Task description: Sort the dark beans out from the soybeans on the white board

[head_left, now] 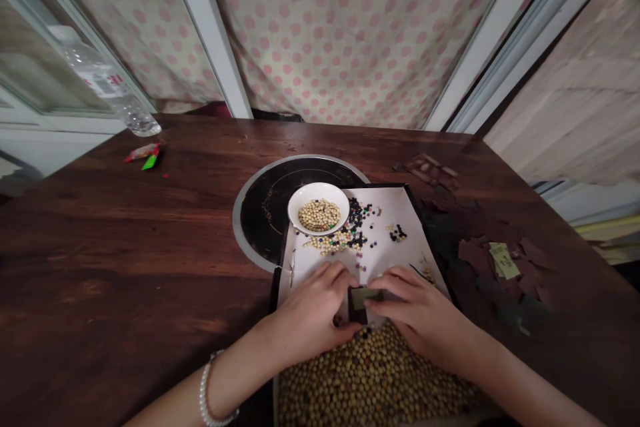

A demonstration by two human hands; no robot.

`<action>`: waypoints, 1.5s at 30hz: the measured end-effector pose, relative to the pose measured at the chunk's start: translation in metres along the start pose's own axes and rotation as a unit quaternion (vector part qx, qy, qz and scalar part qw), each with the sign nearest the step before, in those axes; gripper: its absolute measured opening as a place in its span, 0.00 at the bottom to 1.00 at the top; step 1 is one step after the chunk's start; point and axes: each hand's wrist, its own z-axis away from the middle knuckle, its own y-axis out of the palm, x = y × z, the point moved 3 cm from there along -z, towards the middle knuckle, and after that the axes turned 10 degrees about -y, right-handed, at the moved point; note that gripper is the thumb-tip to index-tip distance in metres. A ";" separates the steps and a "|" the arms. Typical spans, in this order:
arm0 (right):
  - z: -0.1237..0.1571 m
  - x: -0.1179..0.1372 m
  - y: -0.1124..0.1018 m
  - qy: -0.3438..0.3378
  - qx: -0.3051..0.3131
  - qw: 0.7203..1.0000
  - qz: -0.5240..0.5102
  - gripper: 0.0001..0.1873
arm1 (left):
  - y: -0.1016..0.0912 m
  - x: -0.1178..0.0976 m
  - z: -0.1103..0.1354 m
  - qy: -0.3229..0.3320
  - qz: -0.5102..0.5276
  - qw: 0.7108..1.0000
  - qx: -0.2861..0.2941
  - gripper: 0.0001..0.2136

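Observation:
My left hand (pixel 320 303) and my right hand (pixel 420 310) hold a small dark card with an olive-green label (pixel 365 295) between them. The fingers of both are bent in around its edges, low over a white-lined tray (pixel 393 203) with a dark rim. Just below the card, many gold-brown beads (pixel 370 380) fill the near part of the tray. Beyond my hands a white bowl (pixel 295 203) of cream beads (pixel 319 215) stands at the tray's far left. Loose black beads (pixel 356 213) and cream beads (pixel 330 242) lie beside it.
A round black inset with a silver ring (pixel 260 197) lies partly under the tray on the wooden table (pixel 150 233). Dark card scraps (pixel 475 253) and a yellow-green label (pixel 504 260) lie right. A plastic bottle (pixel 107 83) and bright wrappers (pixel 145 155) are at the far left.

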 end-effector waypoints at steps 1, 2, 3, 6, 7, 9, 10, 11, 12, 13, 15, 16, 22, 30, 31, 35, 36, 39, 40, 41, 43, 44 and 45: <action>0.000 0.000 0.000 -0.003 0.004 1.000 -0.003 0.19 | 0.000 0.000 0.000 0.000 0.000 1.000 0.002 0.18; -0.001 0.001 0.000 -0.008 0.008 1.000 -0.008 0.19 | 0.000 0.000 0.000 -0.001 -0.001 1.000 0.006 0.17; -0.001 0.001 0.000 -0.010 0.012 1.000 -0.010 0.19 | 0.000 0.000 0.000 -0.002 -0.002 1.000 0.009 0.17; -0.002 0.001 -0.002 0.004 0.011 1.000 0.004 0.19 | 0.000 0.000 -0.001 -0.009 -0.010 1.000 0.016 0.18; -0.002 0.002 -0.002 0.008 0.010 1.000 0.005 0.19 | 0.000 -0.001 -0.001 -0.011 -0.011 1.000 0.016 0.18; -0.002 0.003 -0.003 0.003 0.013 1.000 -0.006 0.18 | 0.000 -0.001 -0.001 -0.011 -0.008 1.000 0.016 0.17; -0.002 0.003 -0.003 -0.004 0.016 1.000 -0.012 0.17 | 0.000 -0.001 -0.001 -0.009 -0.004 1.000 0.016 0.17; -0.002 0.003 -0.002 -0.010 0.018 1.000 -0.017 0.17 | 0.000 -0.001 -0.001 -0.006 -0.001 1.000 0.014 0.16; -0.002 0.003 -0.002 -0.013 0.019 1.000 -0.017 0.17 | 0.000 -0.001 -0.001 -0.004 0.001 1.000 0.011 0.16; -0.001 0.002 -0.001 -0.013 0.017 1.000 -0.014 0.17 | -0.001 -0.001 -0.001 -0.004 0.003 1.000 0.007 0.16; 0.000 0.000 0.000 -0.008 0.010 1.000 -0.006 0.18 | -0.001 0.000 -0.001 -0.005 0.002 1.000 0.000 0.17; 0.000 -0.001 0.001 -0.006 0.010 1.000 -0.007 0.18 | -0.001 0.000 -0.001 -0.005 0.001 1.000 0.001 0.18; 0.001 -0.003 0.005 -0.013 0.023 0.999 -0.027 0.16 | -0.001 -0.001 -0.002 -0.009 -0.006 1.000 0.020 0.16; 0.000 -0.002 0.001 -0.034 0.011 0.999 0.017 0.16 | -0.001 -0.001 -0.002 -0.007 -0.016 1.000 0.024 0.18; 0.000 -0.002 0.001 -0.033 0.009 0.999 0.023 0.17 | -0.001 -0.001 -0.002 -0.006 -0.016 1.000 0.022 0.18; 0.000 -0.001 0.001 -0.039 0.023 0.999 0.002 0.17 | 0.000 -0.001 -0.002 -0.007 -0.020 0.999 0.032 0.18; 0.000 -0.001 0.001 -0.034 0.024 0.999 0.003 0.17 | 0.000 -0.001 -0.002 -0.007 -0.022 0.999 0.034 0.18; 0.001 -0.001 -0.001 -0.011 0.019 1.000 0.016 0.16 | -0.001 -0.002 -0.002 -0.012 -0.025 0.999 0.029 0.19; 0.001 0.000 -0.002 -0.010 0.021 1.000 0.010 0.15 | -0.001 -0.002 -0.002 -0.012 -0.024 0.999 0.029 0.19; 0.000 0.000 -0.002 -0.012 0.023 1.000 0.000 0.14 | -0.001 -0.002 -0.002 -0.012 -0.022 0.999 0.031 0.19; 0.000 0.002 -0.003 -0.014 0.026 0.999 -0.015 0.14 | -0.001 -0.002 -0.002 -0.008 -0.018 0.999 0.032 0.19; -0.001 0.002 -0.003 -0.009 0.024 1.000 -0.012 0.14 | -0.001 -0.001 -0.002 -0.008 -0.017 0.999 0.030 0.19; -0.001 0.002 -0.004 -0.001 0.022 1.000 -0.005 0.14 | -0.001 -0.001 -0.002 -0.008 -0.017 0.999 0.026 0.19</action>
